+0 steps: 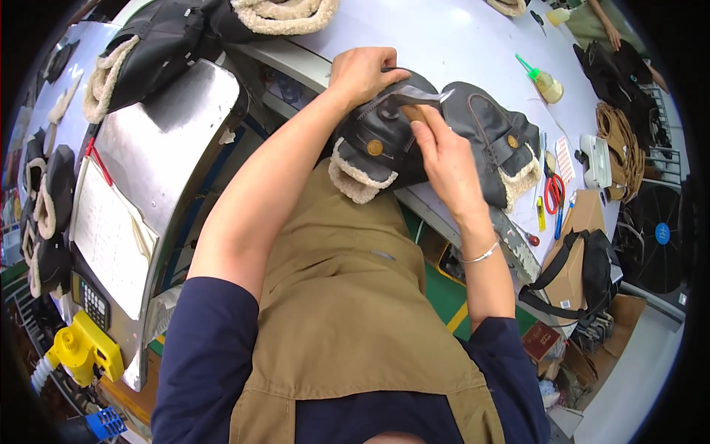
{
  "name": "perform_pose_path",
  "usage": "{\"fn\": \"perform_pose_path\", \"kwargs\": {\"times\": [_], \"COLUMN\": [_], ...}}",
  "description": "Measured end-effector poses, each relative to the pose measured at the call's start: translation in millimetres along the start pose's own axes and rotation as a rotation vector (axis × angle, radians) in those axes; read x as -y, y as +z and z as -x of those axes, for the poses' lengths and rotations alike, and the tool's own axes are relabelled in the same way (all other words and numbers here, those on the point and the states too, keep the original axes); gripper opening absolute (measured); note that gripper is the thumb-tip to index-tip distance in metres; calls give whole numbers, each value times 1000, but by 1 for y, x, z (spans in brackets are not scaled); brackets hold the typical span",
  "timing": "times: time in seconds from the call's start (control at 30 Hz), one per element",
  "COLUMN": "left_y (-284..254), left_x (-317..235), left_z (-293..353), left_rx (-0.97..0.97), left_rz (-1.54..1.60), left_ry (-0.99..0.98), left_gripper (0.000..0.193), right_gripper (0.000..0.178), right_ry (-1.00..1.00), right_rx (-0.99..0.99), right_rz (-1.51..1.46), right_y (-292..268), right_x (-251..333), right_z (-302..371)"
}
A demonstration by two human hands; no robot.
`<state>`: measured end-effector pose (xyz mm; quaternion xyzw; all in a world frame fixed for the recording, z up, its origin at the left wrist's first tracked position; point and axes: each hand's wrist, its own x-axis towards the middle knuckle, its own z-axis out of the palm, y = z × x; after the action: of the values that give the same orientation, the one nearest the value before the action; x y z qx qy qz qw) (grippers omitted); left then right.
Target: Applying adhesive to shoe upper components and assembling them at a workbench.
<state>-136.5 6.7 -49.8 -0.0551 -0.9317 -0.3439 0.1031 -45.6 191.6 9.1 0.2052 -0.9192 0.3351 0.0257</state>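
Note:
A black leather boot [410, 146] with cream fleece lining and a round gold button lies at the near edge of the white table, over my lap. My left hand [362, 74] grips its far end, fingers curled round the leather. In my right hand [447, 159] is a hammer [418, 95] with a wooden handle. Its metal head, one end round and the other drawn out thin, is over the boot's upper; I cannot tell whether it touches. A matching boot [484, 133] lies just to the right, beside my right hand.
Red-handled scissors [553, 194], a yellow cutter [541, 214] and a green-tipped bottle [546, 85] lie on the table's right. At left are a metal-topped stand [174, 103], a notebook [111, 229] and a yellow blower [85, 348]. Another person's hand [614, 37] shows at the far right.

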Motion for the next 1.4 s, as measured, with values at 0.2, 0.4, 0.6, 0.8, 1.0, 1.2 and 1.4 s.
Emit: {"fn": "perform_pose_path", "kwargs": {"times": [0.2, 0.4, 0.6, 0.8, 1.0, 1.2, 1.4], "left_y": [3, 4, 3, 0, 3, 0, -7], "left_x": [4, 6, 3, 0, 1, 10, 11], "left_z": [1, 0, -2, 0, -2, 3, 30], "left_rx": [-28, -14, -31, 12, 27, -43, -66], "left_rz": [25, 42, 14, -32, -16, 83, 596], "left_ry": [4, 6, 10, -37, -40, -39, -160], "left_gripper": [38, 43, 45, 42, 42, 42, 34], "right_gripper": [30, 31, 33, 36, 38, 40, 39], "right_ry": [197, 181, 200, 254, 211, 442, 585], "right_rx": [-42, -20, 39, 47, -116, -476, -394], "right_rz": [-85, -56, -147, -148, -210, 36, 391], "right_y": [-18, -27, -11, -15, -42, -132, -164], "right_x": [16, 0, -13, -5, -19, -110, -207], "right_z": [1, -5, 21, 35, 47, 83, 115]}}
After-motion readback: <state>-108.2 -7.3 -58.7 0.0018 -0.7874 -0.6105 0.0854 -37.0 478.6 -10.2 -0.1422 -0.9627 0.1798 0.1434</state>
